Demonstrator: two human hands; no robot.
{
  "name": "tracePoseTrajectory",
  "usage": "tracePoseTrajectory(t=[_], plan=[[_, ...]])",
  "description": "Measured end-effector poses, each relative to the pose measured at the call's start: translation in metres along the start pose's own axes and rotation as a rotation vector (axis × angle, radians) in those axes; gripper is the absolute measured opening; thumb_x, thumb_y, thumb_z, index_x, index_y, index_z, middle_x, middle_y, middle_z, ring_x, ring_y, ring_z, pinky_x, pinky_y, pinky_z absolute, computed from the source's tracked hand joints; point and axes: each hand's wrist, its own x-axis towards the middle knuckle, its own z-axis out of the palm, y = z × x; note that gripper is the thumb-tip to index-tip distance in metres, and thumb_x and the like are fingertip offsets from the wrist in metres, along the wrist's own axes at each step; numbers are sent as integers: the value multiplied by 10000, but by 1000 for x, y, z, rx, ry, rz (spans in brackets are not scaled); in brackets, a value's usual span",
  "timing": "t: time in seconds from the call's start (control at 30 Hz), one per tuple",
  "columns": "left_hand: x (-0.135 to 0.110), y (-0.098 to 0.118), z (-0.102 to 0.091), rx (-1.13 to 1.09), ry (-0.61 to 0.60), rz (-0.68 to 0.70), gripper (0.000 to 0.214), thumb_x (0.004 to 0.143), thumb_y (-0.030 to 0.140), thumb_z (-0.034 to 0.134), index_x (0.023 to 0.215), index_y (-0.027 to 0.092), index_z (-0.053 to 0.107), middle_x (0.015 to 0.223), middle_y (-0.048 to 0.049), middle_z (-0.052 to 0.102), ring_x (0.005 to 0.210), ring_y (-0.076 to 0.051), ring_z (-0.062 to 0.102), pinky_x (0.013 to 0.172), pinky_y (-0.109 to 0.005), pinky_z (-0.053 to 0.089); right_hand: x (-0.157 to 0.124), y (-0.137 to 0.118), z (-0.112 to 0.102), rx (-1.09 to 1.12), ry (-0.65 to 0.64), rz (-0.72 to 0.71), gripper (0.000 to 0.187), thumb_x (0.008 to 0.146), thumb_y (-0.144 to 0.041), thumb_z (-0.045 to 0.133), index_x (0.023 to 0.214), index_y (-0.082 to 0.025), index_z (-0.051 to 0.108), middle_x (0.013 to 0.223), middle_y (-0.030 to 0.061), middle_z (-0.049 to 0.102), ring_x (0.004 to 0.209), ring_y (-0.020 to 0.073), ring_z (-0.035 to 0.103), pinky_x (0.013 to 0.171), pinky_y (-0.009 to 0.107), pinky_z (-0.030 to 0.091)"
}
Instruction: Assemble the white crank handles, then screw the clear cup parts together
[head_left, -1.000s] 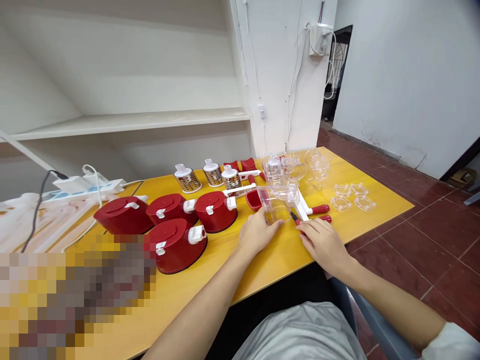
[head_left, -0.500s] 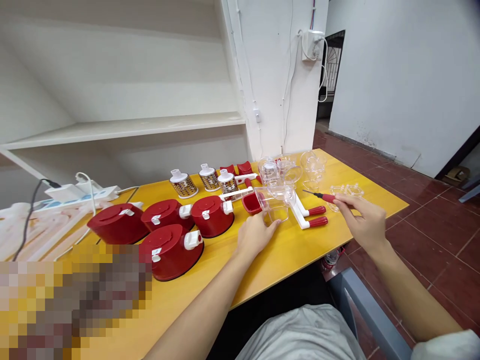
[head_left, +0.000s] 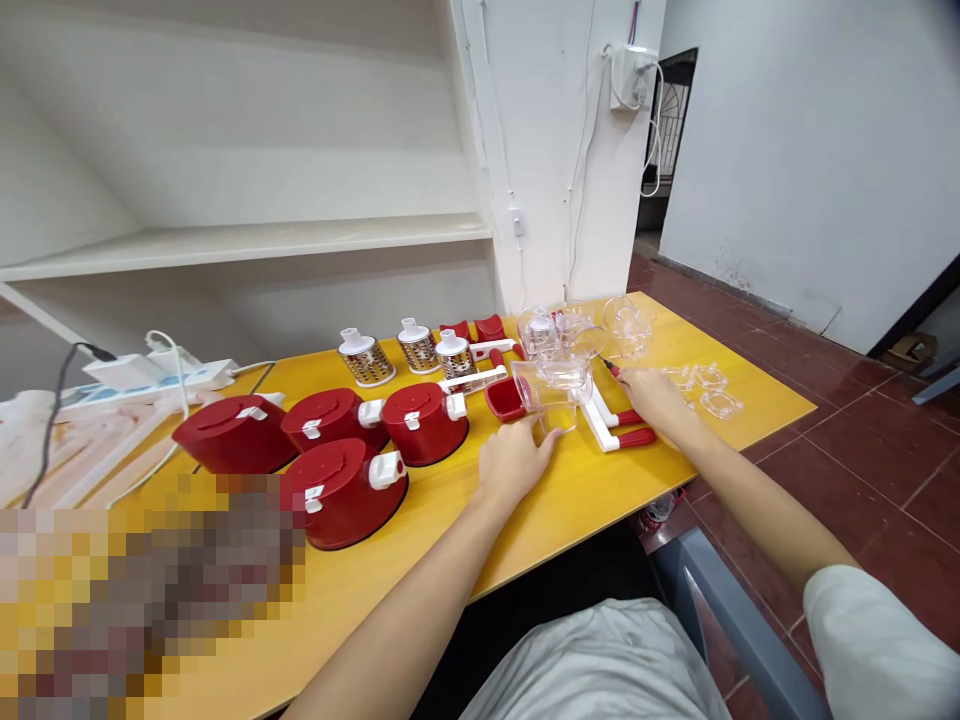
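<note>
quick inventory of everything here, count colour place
Slim tool: one, red and black, right of centre
Clear parts: several, colourless, right half of table
Red bases: four, red, left of centre
Grater drums: at least three, metallic, table back
Crank handles: four, white and red, table middle
Red cups: at least three, red, table middle, back
Power strip: one, white, left
Table: one, yellow, centre
Shelf: one, white, back
Chair: one, grey, lower right
Left hand: one, bare, holding a clear part
Right hand: one, bare, holding slim tool
</note>
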Motion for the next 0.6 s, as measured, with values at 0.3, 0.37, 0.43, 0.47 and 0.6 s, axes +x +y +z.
tracePoseTrajectory(t=[0.3, 0.37, 0.43, 0.47, 0.6], plan=[[-3, 9, -2, 0, -14, -37, 514, 1133, 622, 607, 1361, 196, 782, 1204, -205, 854, 1169, -432, 820, 975, -479, 611, -16, -10, -24, -84, -90, 74, 436, 1166, -280, 458, 1325, -124, 833, 1206, 256, 864, 1074, 318, 841, 943, 380, 579], [-5, 11, -6, -6, -28, -25, 495, 1121, 636, 630, 1304, 203, 785, 1181, -195, 856, 1126, -408, 827, 951, -455, 606, -27, -16, -36, -87, -99, 61, 425, 1157, -300, 488, 1254, -111, 855, 1163, 262, 865, 1060, 340, 841, 926, 396, 578], [-7, 11, -12, -24, -55, -3, 483, 1091, 651, 681, 1258, 213, 797, 1140, -183, 861, 1063, -384, 830, 911, -433, 600, -42, -25, -51, -73, -93, 30, 428, 1161, -332, 493, 1302, -145, 851, 1151, 232, 876, 1058, 341, 843, 921, 398, 578], [-9, 11, -15, -38, -72, 13, 475, 1076, 652, 703, 1239, 217, 805, 1114, -177, 863, 1027, -374, 828, 885, -424, 595, -51, -32, -58, -54, -85, 1, 433, 1171, -366, 492, 1351, -186, 841, 1170, 199, 885, 1074, 332, 844, 931, 391, 580], [-25, 5, -25, -109, -140, 101, 442, 1075, 624, 697, 1212, 225, 828, 1027, -145, 865, 879, -329, 795, 754, -397, 548, -91, -64, -81, 217, 23, -241, 424, 1174, -433, 538, 1440, -262, 820, 1325, 101, 886, 1164, 311, 852, 986, 382, 607]])
